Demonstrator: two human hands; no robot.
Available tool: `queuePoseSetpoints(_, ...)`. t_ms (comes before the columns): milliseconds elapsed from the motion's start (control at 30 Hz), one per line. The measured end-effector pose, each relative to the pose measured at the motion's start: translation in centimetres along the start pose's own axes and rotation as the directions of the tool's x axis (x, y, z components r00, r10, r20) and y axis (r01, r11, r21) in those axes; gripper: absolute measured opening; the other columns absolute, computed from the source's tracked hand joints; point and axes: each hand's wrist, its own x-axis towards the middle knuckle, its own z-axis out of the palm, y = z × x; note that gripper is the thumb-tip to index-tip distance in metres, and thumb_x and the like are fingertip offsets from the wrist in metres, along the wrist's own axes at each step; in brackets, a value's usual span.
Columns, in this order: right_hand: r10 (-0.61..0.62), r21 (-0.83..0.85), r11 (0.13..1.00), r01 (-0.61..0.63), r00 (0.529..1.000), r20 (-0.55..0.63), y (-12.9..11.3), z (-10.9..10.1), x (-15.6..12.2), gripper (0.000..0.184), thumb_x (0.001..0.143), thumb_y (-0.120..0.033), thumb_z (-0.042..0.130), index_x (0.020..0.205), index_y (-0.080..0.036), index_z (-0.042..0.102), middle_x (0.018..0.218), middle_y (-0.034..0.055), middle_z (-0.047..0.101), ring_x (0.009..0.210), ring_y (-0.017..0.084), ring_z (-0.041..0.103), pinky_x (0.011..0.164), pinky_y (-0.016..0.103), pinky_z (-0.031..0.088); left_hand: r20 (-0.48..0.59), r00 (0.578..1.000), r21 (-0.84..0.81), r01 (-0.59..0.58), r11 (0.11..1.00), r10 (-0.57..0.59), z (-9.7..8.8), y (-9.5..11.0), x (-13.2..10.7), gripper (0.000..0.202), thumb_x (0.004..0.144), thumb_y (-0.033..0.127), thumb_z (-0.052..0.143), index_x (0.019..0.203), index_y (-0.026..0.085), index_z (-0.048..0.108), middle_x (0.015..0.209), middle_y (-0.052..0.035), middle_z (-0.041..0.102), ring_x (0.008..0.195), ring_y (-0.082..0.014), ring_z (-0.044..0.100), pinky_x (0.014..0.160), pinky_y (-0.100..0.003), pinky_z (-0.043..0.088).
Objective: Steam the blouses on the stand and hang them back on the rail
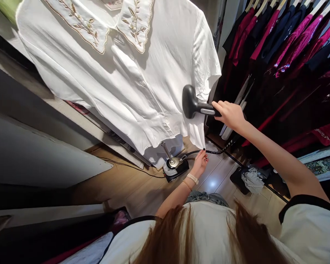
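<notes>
A white short-sleeved blouse (159,77) with an embroidered collar hangs in front of me. My right hand (229,114) grips the handle of a black garment steamer head (190,102), which is at the blouse's right side, just below the sleeve. Whether its plate touches the cloth I cannot tell. Lower down, my left hand (200,163) pinches the bottom hem at the right corner between its fingertips. Below the blouse, the steamer's base (175,167) stands on the floor with a pole rising from it, and a black hose (214,151) runs from it to the right.
Dark and magenta garments (277,44) hang on a rack along the right. A black box with crumpled white material (253,179) sits on the floor below them. A thin cable (134,167) crosses the wooden floor. White panels (44,146) stand at the left.
</notes>
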Motion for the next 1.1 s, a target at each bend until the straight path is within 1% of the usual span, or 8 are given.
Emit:
queuePoseSetpoints(100, 0.066, 0.014, 0.998, -0.065, 0.997, -0.03, -0.1, 0.2, 0.1, 0.05, 0.095, -0.031, 0.062, 0.142, -0.016, 0.05, 0.115, 0.0133, 0.068, 0.097, 0.028, 0.059, 0.064, 0.033, 0.028, -0.004, 1.0, 0.016, -0.004, 1.0, 0.004, -0.1, 0.1, 0.0, 0.043, 0.063, 0.023, 0.096, 0.092, 0.021, 0.065, 0.078, 0.0037, 0.059, 0.067, -0.0076, 0.056, 0.061, -0.021, 0.04)
queuePoseSetpoints(233, -0.034, 0.075, 0.997, 0.032, 0.999, 0.036, -1.3, 2.1, -1.5, 0.045, 0.092, -0.03, 0.067, 0.134, -0.018, 0.057, 0.11, 0.011, 0.07, 0.096, 0.027, 0.061, 0.065, 0.033, 0.031, -0.023, 0.999, 0.03, -0.027, 0.999, 0.028, -0.2, -0.1, 0.3, 0.045, 0.062, 0.024, 0.096, 0.094, 0.022, 0.063, 0.081, 0.0039, 0.06, 0.068, -0.0071, 0.057, 0.061, -0.021, 0.041)
queuePoseSetpoints(333, -0.042, 0.167, 0.985, 0.035, 0.998, 0.038, -2.8, 4.0, -4.0, 0.048, 0.091, -0.03, 0.069, 0.136, -0.019, 0.058, 0.108, 0.0104, 0.071, 0.095, 0.026, 0.063, 0.067, 0.034, 0.038, -0.041, 0.997, 0.037, -0.057, 0.998, 0.058, -0.1, -0.1, 0.7, 0.043, 0.063, 0.023, 0.095, 0.093, 0.021, 0.063, 0.081, 0.0037, 0.06, 0.067, -0.0069, 0.057, 0.059, -0.021, 0.039)
queuePoseSetpoints(600, 0.191, 0.446, 0.884, -0.139, 0.979, -0.073, -4.7, 6.3, -9.9, 0.048, 0.096, -0.035, 0.058, 0.143, -0.025, 0.055, 0.112, 0.01, 0.073, 0.101, 0.03, 0.069, 0.076, 0.039, 0.052, -0.061, 0.99, 0.016, -0.125, 0.992, 0.126, 1.2, 0.9, 2.3, 0.038, 0.064, 0.021, 0.093, 0.085, 0.021, 0.061, 0.077, 0.0032, 0.06, 0.062, -0.0071, 0.052, 0.056, -0.02, 0.036)
queuePoseSetpoints(767, 0.429, 0.615, 0.728, -0.303, 0.901, -0.063, -5.5, 7.2, -11.5, 0.049, 0.097, -0.043, 0.052, 0.144, -0.029, 0.053, 0.12, 0.0091, 0.071, 0.108, 0.031, 0.07, 0.081, 0.041, 0.054, -0.066, 0.992, -0.042, -0.108, 0.993, 0.105, 1.9, 1.8, 3.8, 0.042, 0.062, 0.018, 0.093, 0.088, 0.022, 0.06, 0.081, 0.0029, 0.061, 0.064, -0.0075, 0.055, 0.053, -0.019, 0.034)
queuePoseSetpoints(900, 0.528, 0.669, 0.644, -0.371, 0.848, -0.038, -6.5, 8.1, -12.2, 0.05, 0.097, -0.049, 0.049, 0.143, -0.029, 0.055, 0.121, 0.0118, 0.07, 0.111, 0.034, 0.069, 0.083, 0.042, 0.053, -0.083, 0.994, -0.098, -0.081, 0.992, 0.073, -0.8, 2.9, 3.0, 0.048, 0.063, 0.009, 0.087, 0.103, 0.023, 0.066, 0.088, -0.001, 0.065, 0.067, -0.0106, 0.06, 0.058, -0.022, 0.043)
queuePoseSetpoints(1000, 0.55, 0.701, 0.598, -0.388, 0.835, -0.007, -7.8, 8.6, -12.7, 0.052, 0.096, -0.05, 0.051, 0.142, -0.027, 0.057, 0.12, 0.0137, 0.07, 0.112, 0.036, 0.068, 0.083, 0.044, 0.053, -0.177, 0.98, -0.117, -0.11, 0.987, 0.088, -4.8, 4.2, 1.3, 0.054, 0.065, 0.003, 0.082, 0.111, 0.025, 0.065, 0.098, -0.0039, 0.067, 0.074, -0.0128, 0.066, 0.061, -0.022, 0.046)
queuePoseSetpoints(1100, 0.58, 0.73, 0.537, -0.423, 0.814, 0.045, -9.4, 9.2, -13.2, 0.053, 0.094, -0.054, 0.053, 0.14, -0.028, 0.059, 0.122, 0.0134, 0.07, 0.112, 0.036, 0.068, 0.085, 0.045, 0.053, -0.291, 0.947, -0.13, -0.182, 0.975, 0.138, -8.7, 6.6, -0.5, 0.05, 0.071, 0.001, 0.077, 0.113, 0.027, 0.064, 0.108, -0.0053, 0.068, 0.084, -0.0132, 0.068, 0.06, -0.02, 0.045)
